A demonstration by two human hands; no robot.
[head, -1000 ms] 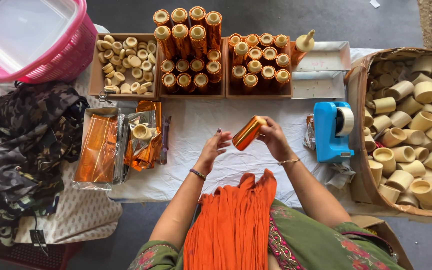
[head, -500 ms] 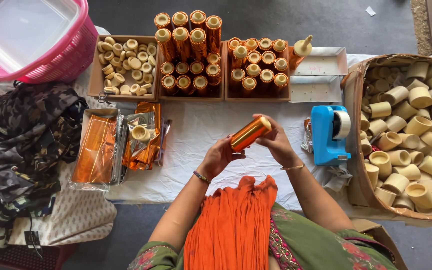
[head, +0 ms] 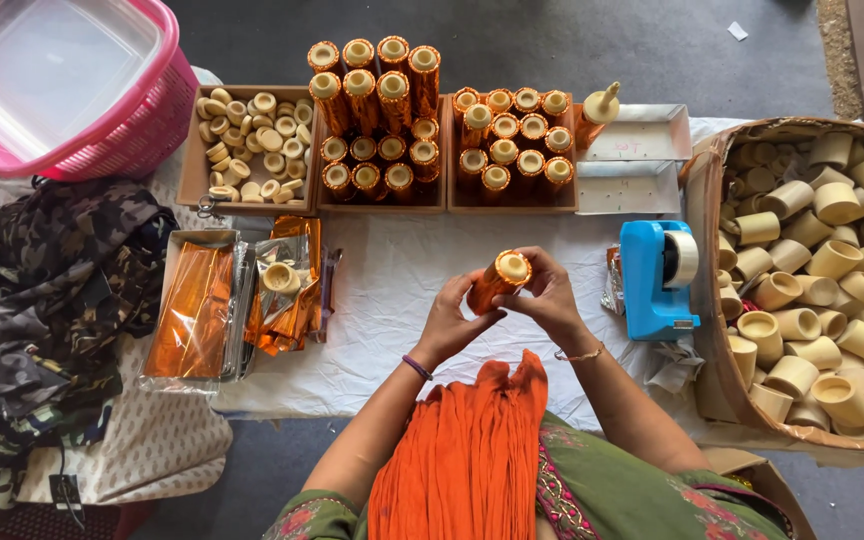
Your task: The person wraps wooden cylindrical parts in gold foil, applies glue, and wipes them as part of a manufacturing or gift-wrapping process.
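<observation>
Both hands met over the white-covered bench [head: 392, 290], holding one orange foil-wrapped tube [head: 497, 280] tilted with its open end up. The left hand [head: 449, 325] cupped the lower end from beneath, while the right hand [head: 549, 298] curled its fingers round the upper end, apparently to press the foil snug. Finished tubes stood in the cardboard trays [head: 447, 205] beyond; foil sheets [head: 192, 315] lay to the left. Half a second before, the tube lay flatter and more sideways; it had since tipped more upright.
</observation>
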